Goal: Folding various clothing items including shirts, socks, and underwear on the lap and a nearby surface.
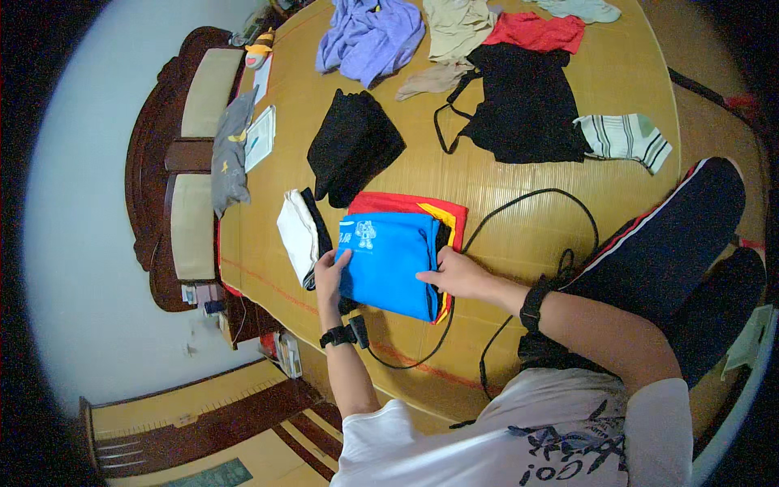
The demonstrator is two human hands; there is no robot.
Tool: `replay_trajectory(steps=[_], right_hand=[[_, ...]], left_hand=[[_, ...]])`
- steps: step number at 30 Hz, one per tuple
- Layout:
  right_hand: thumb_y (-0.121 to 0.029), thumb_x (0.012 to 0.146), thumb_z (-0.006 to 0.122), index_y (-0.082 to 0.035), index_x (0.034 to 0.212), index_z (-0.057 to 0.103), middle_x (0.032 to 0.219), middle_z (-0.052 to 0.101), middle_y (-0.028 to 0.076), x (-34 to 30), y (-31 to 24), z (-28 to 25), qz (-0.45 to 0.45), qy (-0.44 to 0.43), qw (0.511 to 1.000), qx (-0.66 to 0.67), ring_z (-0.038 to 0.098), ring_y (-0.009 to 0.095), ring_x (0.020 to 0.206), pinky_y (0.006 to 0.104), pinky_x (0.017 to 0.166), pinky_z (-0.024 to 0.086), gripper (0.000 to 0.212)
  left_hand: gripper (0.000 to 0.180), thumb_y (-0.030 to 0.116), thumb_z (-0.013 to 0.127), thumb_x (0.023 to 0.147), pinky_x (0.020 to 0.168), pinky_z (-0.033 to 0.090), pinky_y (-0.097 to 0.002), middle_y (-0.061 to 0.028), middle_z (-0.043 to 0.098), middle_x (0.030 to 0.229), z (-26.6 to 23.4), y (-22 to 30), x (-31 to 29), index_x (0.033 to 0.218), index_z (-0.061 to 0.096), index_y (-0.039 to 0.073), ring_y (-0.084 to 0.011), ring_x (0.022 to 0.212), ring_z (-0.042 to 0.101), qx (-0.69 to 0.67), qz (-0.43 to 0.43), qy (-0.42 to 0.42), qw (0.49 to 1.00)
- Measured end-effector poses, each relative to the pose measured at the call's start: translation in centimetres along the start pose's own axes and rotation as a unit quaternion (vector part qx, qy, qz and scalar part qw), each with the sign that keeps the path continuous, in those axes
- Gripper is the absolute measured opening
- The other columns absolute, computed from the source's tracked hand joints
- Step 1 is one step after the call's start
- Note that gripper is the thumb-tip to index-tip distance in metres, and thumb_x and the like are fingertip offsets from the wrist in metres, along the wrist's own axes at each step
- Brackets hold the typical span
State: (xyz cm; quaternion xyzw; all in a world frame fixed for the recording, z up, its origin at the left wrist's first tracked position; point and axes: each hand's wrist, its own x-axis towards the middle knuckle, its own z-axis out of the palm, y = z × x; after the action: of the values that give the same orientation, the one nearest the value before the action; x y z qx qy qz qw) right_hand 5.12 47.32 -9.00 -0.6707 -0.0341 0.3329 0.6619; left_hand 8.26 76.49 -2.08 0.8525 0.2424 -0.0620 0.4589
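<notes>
A folded blue garment (388, 261) with a small white print lies on top of a folded stack that shows red (406, 203) and yellow edges, on a bamboo mat (519, 203). My left hand (329, 276) grips the blue garment's left edge, fingers curled over it. On its right edge my right hand (458, 274) pinches the cloth. A folded white and black pile (302, 234) sits just left of the stack.
Unfolded clothes lie farther up the mat: a black piece (353, 146), a black top (523, 109), a purple garment (369, 36), a red one (535, 32), a striped one (626, 138). A black cable (527, 199) loops to the right. My leg (673, 243) rests at right.
</notes>
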Motion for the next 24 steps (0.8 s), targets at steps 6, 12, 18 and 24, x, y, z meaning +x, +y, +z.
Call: replay_trajectory(steps=[6,12,18,24], right_hand=[[-0.026,0.088,0.062,0.0,0.086,0.06,0.079,0.067,0.01,-1.7,-1.1,-0.5,-0.006,-0.045,0.999,0.028,0.064,0.018,0.07,0.0335,0.065,0.05,0.026],[-0.024,0.089,0.059,0.0,0.089,0.061,0.081,0.068,0.011,-2.3,-0.8,-2.1,0.03,-0.077,0.992,-0.095,0.065,0.02,0.076,0.0363,0.069,0.05,0.024],[-0.028,0.088,0.059,-0.003,0.092,0.064,0.085,0.067,0.014,-2.6,-0.8,-2.9,0.015,-0.051,0.992,-0.117,0.064,0.028,0.079,0.0394,0.071,0.05,0.025],[-0.026,0.088,0.056,-0.002,0.095,0.062,0.089,0.066,0.018,-4.6,-2.1,-4.4,-0.017,-0.06,0.984,-0.167,0.063,0.034,0.084,0.0437,0.075,0.049,0.025]], left_hand=[[0.036,0.018,0.072,0.082,0.077,0.047,-0.0266,-0.0074,0.066,0.092,-0.1,0.6,0.5,0.107,0.061,-0.005,-0.0146,0.082,0.06,-0.019,0.07,0.041,0.996],[0.041,0.02,0.067,0.086,0.091,0.043,-0.0356,-0.0187,0.058,0.111,5.4,1.5,-1.5,0.116,0.055,-0.005,-0.0305,0.104,0.055,0.21,0.215,0.205,0.931],[0.032,-0.001,0.063,0.078,0.096,0.037,-0.0422,-0.0122,0.057,0.112,11.0,9.5,-5.2,0.109,0.06,0.007,-0.0311,0.112,0.05,0.324,0.429,-0.021,0.843],[0.023,-0.005,0.062,0.071,0.091,0.036,-0.0412,-0.0097,0.058,0.091,9.5,11.0,-4.4,0.09,0.062,0.007,-0.0297,0.096,0.053,0.38,0.431,-0.094,0.813]])
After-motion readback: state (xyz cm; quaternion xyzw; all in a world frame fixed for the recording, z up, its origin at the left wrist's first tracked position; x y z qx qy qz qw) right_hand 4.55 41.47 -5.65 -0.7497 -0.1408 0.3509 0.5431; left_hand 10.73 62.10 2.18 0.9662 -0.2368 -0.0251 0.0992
